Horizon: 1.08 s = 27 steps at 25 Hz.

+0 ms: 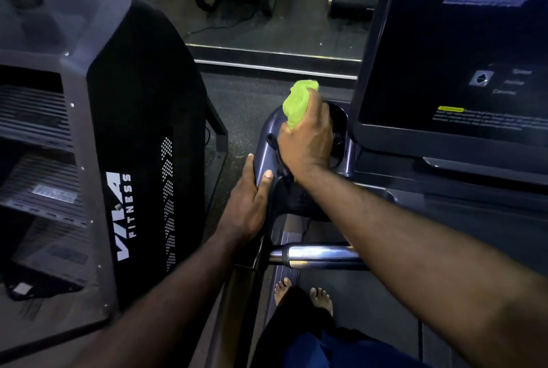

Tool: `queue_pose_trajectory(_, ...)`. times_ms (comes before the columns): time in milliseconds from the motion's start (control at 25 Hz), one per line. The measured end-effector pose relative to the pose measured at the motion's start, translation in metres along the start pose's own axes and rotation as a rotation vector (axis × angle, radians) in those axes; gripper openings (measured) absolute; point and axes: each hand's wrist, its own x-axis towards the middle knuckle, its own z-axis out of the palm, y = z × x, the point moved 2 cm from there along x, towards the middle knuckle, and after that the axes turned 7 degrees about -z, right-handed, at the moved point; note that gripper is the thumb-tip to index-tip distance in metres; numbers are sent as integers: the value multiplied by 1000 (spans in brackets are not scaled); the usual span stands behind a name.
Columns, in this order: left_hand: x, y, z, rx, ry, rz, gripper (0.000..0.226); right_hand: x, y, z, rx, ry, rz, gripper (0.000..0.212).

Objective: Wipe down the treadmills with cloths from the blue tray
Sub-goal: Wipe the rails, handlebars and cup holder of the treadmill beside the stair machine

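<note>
Head view: my right grip (307, 142), arm reaching forward, is clenching the green cloth (298, 103) on the treadmill's console wing (264, 133). My left grip (249, 207) is clasping that wing's outer edge. A narrow floor (237, 106) strip is separating it from the neighbouring machine (142, 100); the screen (444, 56) is standing just right.

This is looking like a gym: a treadmill (370, 302) is standing here with a large console screen (444, 50) glowing with a workout display. Left of the screen, a tall black machine housing (142, 100) is bearing the white lettering "VILA FITNESS". Below the screen, a chrome handlebar (314, 255) is crossing above the belt, and to the screen's left dark speckled flooring (237, 106) is showing between the machines.
</note>
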Motion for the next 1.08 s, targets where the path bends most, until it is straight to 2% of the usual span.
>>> queue_pose_trajectory(80, 0, 0, 0, 3, 2, -10, 69, 14, 4, 4, -74, -140, -129, 63)
queue_pose_trajectory(200, -2, 0, 0, -78, 0, 45, 59, -16, -8, 10, -267, -578, -461, 80)
queue_pose_trajectory(240, -2, -1, 0, -107, 1, 49, 58, -23, -8, 12, -348, -658, -567, 81)
queue_pose_trajectory(280, -2, -3, -2, -106, 6, 36, 61, -17, -6, 16, -390, -661, -620, 76)
queue_pose_trajectory(320, -1, -3, -2, -79, 9, 20, 64, 2, -2, 19, -412, -618, -579, 70)
queue_pose_trajectory(440, 1, -4, -1, -9, 16, 13, 65, 67, 8, 21, -412, -446, -192, 63)
queue_pose_trajectory(520, 1, -3, 0, -7, 8, 7, 61, 59, 9, 23, -370, -312, -55, 62)
queue_pose_trajectory(560, 0, -2, 0, -13, 8, 8, 61, 42, 9, 22, -354, -269, -38, 62)
queue_pose_trajectory(680, 3, 1, 1, 0, 25, 70, 60, -1, 19, -8, -325, -340, -76, 68)
queue_pose_trajectory(880, -3, 5, -1, 14, -12, 103, 61, -4, -1, -37, -567, -383, -278, 58)
queue_pose_trajectory(1040, -2, 6, -2, 17, -5, 110, 63, 29, -19, -37, -631, -573, -217, 51)
queue_pose_trajectory(1080, -2, 5, -1, 33, -9, 116, 64, 29, -19, -35, -647, -621, -170, 59)
